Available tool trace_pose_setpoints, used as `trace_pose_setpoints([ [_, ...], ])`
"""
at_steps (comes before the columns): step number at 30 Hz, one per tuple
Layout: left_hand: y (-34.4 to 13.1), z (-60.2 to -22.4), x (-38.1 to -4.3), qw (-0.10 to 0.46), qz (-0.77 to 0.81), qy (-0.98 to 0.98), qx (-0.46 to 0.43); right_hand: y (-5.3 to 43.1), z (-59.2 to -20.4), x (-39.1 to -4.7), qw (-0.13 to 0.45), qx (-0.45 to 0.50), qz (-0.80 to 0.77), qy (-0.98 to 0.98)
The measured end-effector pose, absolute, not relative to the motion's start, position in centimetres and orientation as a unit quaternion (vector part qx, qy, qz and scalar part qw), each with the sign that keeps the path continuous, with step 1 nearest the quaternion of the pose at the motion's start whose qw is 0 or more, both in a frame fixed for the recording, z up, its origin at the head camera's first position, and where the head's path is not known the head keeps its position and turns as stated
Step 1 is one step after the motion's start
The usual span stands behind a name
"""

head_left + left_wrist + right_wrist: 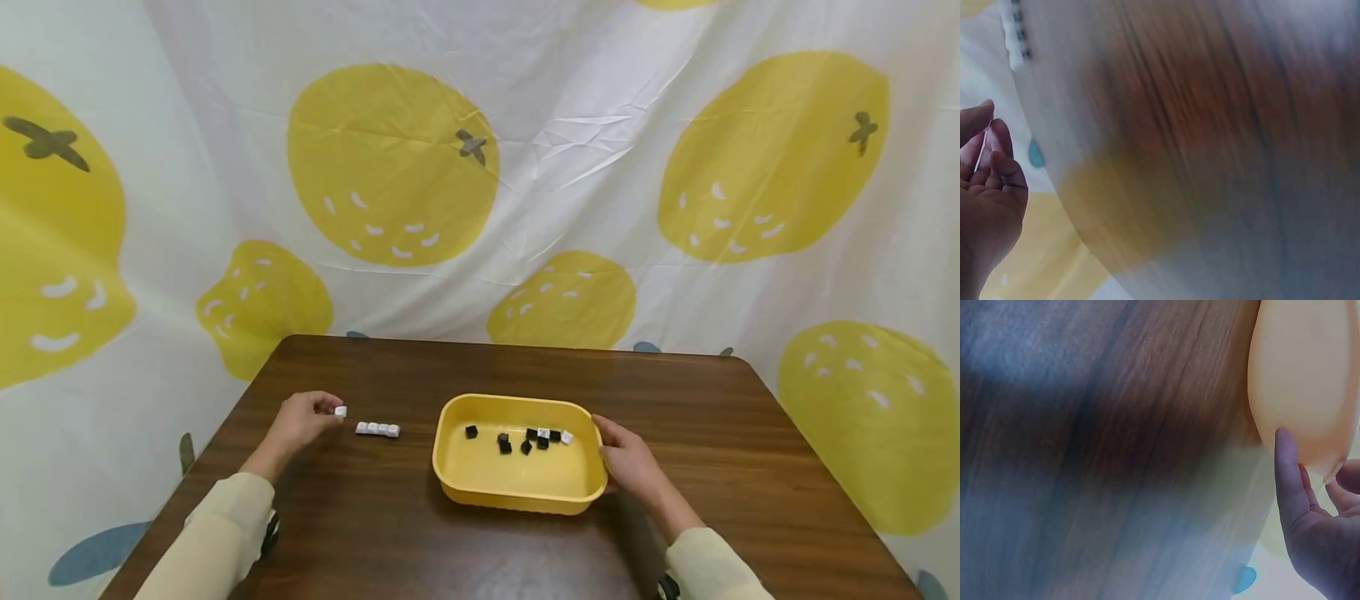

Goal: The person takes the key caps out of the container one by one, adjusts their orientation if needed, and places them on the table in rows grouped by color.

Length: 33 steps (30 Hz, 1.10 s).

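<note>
My left hand (pixel 306 419) pinches a small white cube (pixel 341 411) between thumb and fingertips, just above the tabletop at the left. Just right of it, four-sided white pieces stand side by side in a short row (pixel 377 429). In the left wrist view that row (pixel 1017 37) shows at the top left corner, beyond my fingers. A yellow rectangular tray (pixel 517 500) lies right of centre. My right hand (pixel 630 458) grips its right end, thumb at the rim and fingers against the outside wall, as the right wrist view also shows.
Inside the tray are several black cubes (pixel 505 447) and a few white cubes (pixel 567 437), scattered mostly toward the middle and right. The dark wooden table (pixel 360 533) ends at a lemon-print curtain (pixel 570 208) behind and at both sides.
</note>
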<state>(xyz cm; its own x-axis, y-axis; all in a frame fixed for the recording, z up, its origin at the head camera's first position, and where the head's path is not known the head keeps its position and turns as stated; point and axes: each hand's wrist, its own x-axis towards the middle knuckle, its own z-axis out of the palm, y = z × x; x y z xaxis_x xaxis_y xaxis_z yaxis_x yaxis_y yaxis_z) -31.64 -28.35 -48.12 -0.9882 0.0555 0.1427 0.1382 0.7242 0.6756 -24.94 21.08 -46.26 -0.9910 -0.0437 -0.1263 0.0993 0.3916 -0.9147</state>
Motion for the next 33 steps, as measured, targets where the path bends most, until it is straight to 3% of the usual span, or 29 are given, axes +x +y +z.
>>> trace_pose_setpoints([
  [9, -28.7, -49.3, -32.2, -0.012, -0.366, -0.930, -0.042, 21.6, -46.2, -24.6, 0.073, 0.025, -0.561, 0.824],
  [33, -28.0, -50.5, -32.3, -0.005, -0.356, -0.930, -0.089, 21.2, -46.5, -24.9, 0.069, 0.035, -0.563, 0.823],
])
